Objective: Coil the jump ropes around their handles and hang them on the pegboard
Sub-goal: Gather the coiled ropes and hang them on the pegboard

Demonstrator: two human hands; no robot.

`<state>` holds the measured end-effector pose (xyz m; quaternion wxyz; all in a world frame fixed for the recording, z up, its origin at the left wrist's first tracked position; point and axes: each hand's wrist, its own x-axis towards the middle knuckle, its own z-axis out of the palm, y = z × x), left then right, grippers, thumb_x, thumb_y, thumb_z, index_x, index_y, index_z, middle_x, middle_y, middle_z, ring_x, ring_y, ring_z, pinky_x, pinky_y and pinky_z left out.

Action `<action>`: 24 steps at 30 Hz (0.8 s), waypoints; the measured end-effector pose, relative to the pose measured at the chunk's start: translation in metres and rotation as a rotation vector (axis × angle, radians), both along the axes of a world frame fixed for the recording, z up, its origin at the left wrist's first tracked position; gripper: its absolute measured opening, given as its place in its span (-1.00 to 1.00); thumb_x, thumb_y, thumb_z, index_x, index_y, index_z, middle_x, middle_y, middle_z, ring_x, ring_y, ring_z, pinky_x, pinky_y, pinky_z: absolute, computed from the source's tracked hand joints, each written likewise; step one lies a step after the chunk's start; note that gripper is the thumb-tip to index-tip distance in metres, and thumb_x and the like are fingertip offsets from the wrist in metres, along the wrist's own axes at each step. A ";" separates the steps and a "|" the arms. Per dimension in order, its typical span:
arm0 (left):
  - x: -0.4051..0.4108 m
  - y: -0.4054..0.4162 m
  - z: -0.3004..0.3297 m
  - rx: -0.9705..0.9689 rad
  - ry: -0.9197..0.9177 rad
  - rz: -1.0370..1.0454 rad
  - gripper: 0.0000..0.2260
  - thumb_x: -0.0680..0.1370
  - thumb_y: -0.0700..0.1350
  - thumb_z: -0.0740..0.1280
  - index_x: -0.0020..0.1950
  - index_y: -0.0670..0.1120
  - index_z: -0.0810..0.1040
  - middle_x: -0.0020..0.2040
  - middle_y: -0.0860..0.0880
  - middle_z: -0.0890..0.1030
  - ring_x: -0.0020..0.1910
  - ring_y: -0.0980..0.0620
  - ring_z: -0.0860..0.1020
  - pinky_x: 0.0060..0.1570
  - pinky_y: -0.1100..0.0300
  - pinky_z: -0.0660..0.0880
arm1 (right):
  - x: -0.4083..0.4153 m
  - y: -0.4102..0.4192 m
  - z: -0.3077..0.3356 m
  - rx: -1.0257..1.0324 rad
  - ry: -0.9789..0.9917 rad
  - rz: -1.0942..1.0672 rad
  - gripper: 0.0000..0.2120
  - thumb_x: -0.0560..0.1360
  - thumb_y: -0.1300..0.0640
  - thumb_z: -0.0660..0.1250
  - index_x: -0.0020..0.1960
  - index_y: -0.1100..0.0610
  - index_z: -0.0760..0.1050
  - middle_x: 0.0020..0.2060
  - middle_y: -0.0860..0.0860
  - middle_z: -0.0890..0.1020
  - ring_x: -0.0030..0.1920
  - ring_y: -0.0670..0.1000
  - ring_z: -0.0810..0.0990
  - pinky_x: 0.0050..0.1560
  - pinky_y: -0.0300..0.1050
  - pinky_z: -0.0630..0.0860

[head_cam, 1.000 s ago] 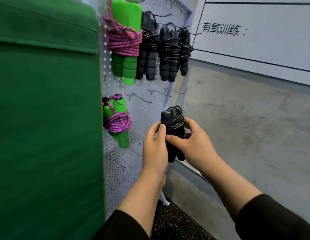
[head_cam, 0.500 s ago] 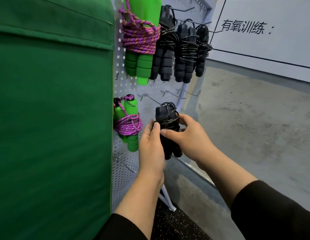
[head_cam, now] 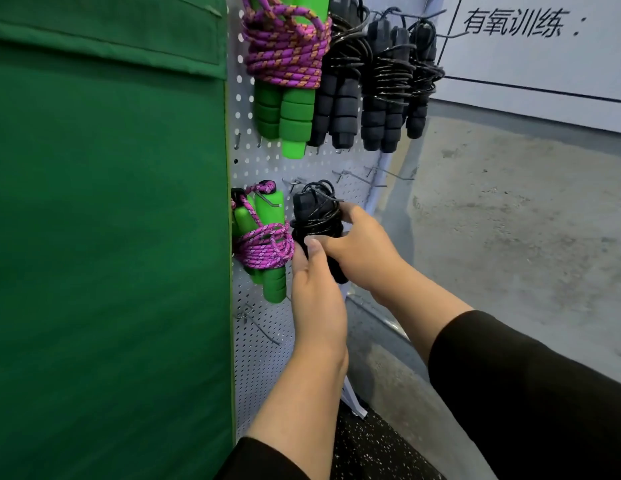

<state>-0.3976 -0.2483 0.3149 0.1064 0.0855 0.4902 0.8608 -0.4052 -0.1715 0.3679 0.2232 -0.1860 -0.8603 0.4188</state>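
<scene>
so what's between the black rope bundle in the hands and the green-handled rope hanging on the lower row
Nothing: in the head view the held black rope bundle sits right beside the lower green-handled rope, only a sliver of pegboard showing, left hand fingers beneath.

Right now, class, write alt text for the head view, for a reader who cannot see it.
Two hands, left and right, hold a coiled black rope up to a white pegboard, beside a hung green-handled purple rope. Above hang another purple rope and three black ropes; a green mat fills the left.
</scene>
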 end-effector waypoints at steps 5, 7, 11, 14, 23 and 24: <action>-0.004 0.005 -0.001 -0.028 -0.005 0.009 -0.58 0.74 0.04 0.09 0.61 0.05 0.25 0.30 0.20 0.48 -0.16 0.70 0.42 -0.18 0.70 0.34 | -0.013 0.000 -0.006 -0.013 0.015 0.000 -0.48 0.44 0.08 0.56 0.31 -0.04 0.43 0.09 -0.05 0.68 0.10 0.00 0.66 0.20 0.01 0.59; -0.006 0.007 -0.001 -0.037 -0.021 0.015 -0.59 0.75 -0.01 0.09 0.62 0.04 0.24 0.33 0.16 0.50 -0.16 0.69 0.44 -0.17 0.69 0.35 | -0.014 0.001 -0.008 -0.028 0.024 0.006 -0.47 0.43 0.08 0.57 0.32 -0.03 0.43 0.06 -0.04 0.70 0.07 0.00 0.68 0.19 0.02 0.60; -0.005 0.009 -0.003 -0.044 -0.045 0.038 -0.55 0.72 -0.19 0.10 0.62 0.04 0.24 0.30 0.22 0.47 -0.11 0.64 0.45 -0.18 0.67 0.34 | -0.007 0.006 -0.010 -0.038 0.030 0.058 -0.32 0.47 0.12 0.53 0.51 -0.02 0.34 0.24 -0.14 0.61 0.22 -0.01 0.63 0.23 0.03 0.58; -0.003 0.004 -0.003 -0.095 -0.069 0.038 -0.50 0.69 -0.19 0.12 0.63 0.08 0.22 0.49 0.17 0.39 0.26 0.36 0.45 0.12 0.47 0.32 | 0.012 0.009 -0.011 -0.076 0.006 0.053 -0.23 0.55 0.09 0.46 0.63 -0.04 0.13 0.47 -0.14 0.41 0.39 -0.05 0.49 -0.02 -0.31 0.56; 0.055 0.010 -0.033 -0.382 -0.202 -0.105 -0.39 0.65 -0.01 0.21 0.66 -0.01 0.08 0.49 -0.03 0.38 0.50 -0.08 0.35 0.44 0.10 0.27 | 0.116 0.036 -0.062 -0.075 -0.011 -0.150 -0.55 0.60 0.05 0.39 0.45 0.13 0.46 0.36 0.01 0.56 0.20 -0.08 0.57 0.23 -0.08 0.53; 0.064 0.015 -0.043 -0.426 -0.169 -0.165 -0.39 0.58 0.06 0.25 0.61 0.00 0.21 0.50 -0.08 0.42 0.47 -0.12 0.40 0.47 -0.01 0.31 | 0.133 0.040 -0.075 -0.091 -0.026 -0.181 -0.60 0.60 0.06 0.39 0.40 0.14 0.51 0.30 0.03 0.60 0.21 -0.06 0.59 0.26 -0.03 0.54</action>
